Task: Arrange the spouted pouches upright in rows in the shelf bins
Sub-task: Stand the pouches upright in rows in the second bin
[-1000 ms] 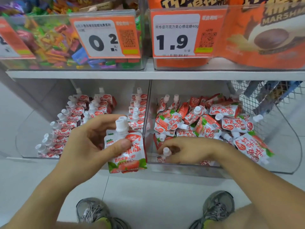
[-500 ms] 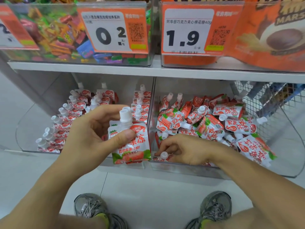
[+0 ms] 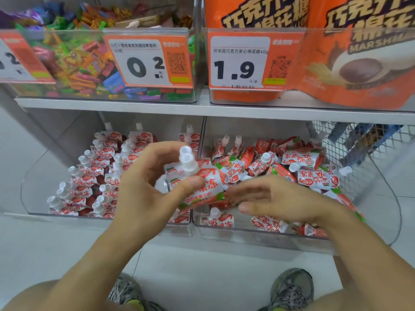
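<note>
While your left hand [image 3: 143, 198] grips a small stack of spouted pouches [image 3: 197, 187] between thumb and curled fingers, in front of the divider where the two shelf bins meet, your right hand [image 3: 276, 200] hovers flat and relaxed just beside the stack's lower edge, holding nothing. Two white caps [image 3: 187, 159] poke up from that stack, so you likely have at least two pouches there. The left bin [image 3: 29, 176] already carries tidy upright rows [image 3: 89, 176]; the right bin [image 3: 386, 194] holds a loose jumble [image 3: 303, 167] lying every way, with one pouch [image 3: 216, 218] standing at its front wall. These pouches look soft and light, with glossy film that will probably slide against its neighbours and a gel filling that shifts when squeezed. The stiff part is the spout, so pinch at the neck under the cap or across the upper shoulders to steer; a grip low on the body may buckle it. Set each one down on its base and lean it against a row, since a lone pouch will probably topple.
</note>
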`<state>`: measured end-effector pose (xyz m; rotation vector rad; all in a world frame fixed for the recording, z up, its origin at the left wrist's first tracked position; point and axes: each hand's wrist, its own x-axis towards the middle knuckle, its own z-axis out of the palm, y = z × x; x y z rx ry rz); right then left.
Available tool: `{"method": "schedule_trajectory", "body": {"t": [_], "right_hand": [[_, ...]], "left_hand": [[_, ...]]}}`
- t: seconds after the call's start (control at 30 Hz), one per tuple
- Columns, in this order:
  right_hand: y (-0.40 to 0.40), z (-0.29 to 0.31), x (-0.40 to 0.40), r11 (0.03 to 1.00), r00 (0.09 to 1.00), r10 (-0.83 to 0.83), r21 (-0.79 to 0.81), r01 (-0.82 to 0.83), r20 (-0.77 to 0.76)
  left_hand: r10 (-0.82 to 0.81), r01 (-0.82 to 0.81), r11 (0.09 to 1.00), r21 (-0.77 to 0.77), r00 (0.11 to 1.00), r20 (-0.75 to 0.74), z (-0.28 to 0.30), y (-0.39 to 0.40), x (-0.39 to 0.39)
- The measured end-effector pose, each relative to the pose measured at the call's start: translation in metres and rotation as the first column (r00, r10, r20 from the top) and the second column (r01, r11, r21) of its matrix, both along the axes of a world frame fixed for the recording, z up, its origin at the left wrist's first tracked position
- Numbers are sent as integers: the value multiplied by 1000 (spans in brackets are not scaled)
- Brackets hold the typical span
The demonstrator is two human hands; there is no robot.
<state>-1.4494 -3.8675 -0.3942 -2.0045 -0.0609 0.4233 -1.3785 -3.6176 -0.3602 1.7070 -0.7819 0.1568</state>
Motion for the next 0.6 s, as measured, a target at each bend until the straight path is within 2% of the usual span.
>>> {"method": "schedule_trajectory", "body": {"t": [0.07, 0.13, 0.27, 0.37, 0.47, 0.6], "right_hand": [[-7, 2, -1, 990, 988, -124, 76, 116, 97], [-5, -1, -1, 989, 983, -135, 85, 125, 122], [15, -16, 2, 998, 999, -49, -37, 49, -3], [23, -19, 7, 991, 999, -36, -128, 33, -21], [15, -17, 5, 1000, 997, -26, -2, 26, -76], [13, -16, -10, 988, 991, -2, 155, 24, -137]], "left_hand": [[-43, 41, 998, 39, 998, 46, -2, -10, -3], [-86, 78, 993, 92, 993, 83, -5, -21, -6], [-93, 77, 988, 133, 989, 114, -9, -36, -7], [-41, 27, 992, 120, 992, 117, -10, -38, -4], [-24, 11, 993, 114, 993, 116, -10, -37, 0], [-75, 40, 979, 199, 982, 175, -13, -39, 3]]}}
